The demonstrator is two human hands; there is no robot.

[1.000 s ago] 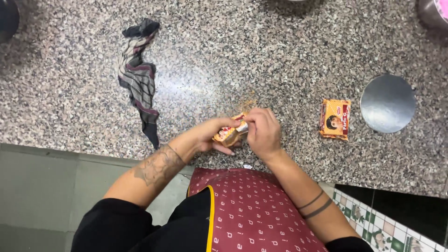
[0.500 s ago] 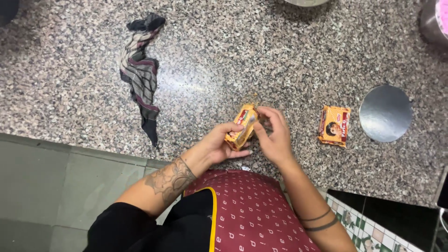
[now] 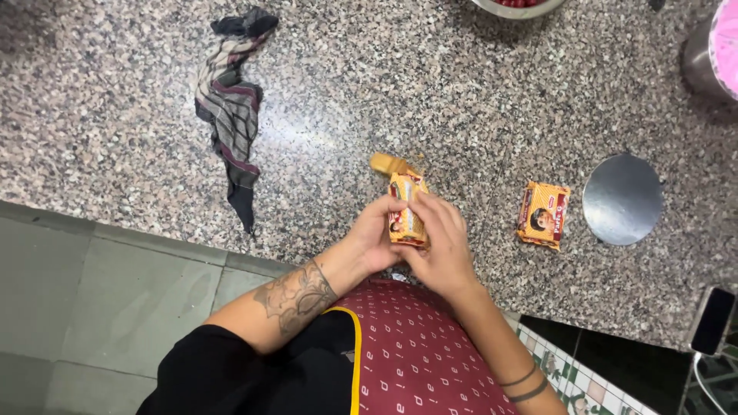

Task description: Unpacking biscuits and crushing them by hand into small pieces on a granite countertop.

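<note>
Head view, looking down over a speckled granite tabletop.

Both hands meet just above the near edge of the tabletop, close to the body. The left hand wraps the lower part of a small yellow biscuit packet from the left; its fingers are curled shut around the wrapper. The right hand closes on the same packet from the right and from in front, fingers bent over the wrapper face, thumb hidden. The packet stands roughly upright between the two hands, top end pointing away from the person.

At that top end the wrapper looks open: tan biscuits stick out of it, leaning up and to the left. Whether they touch the tabletop cannot be told from this angle.

Step in hand, as judged: pushing or squeezing the biscuits out of the opened packet, with both hands working the wrapper from below.

Next move calls for: a firm hold on the wrapper's lower end and an even push along its length, gentle enough not to snap the stack; one hand would need to free itself to take the biscuits as they clear the wrapper.

Surroundings: a second, unopened yellow biscuit packet lies flat to the right, well apart from the hands. Just beyond it, a round steel lid. A striped cloth lies crumpled at far left. A dark phone sits at the lower right edge.
</note>
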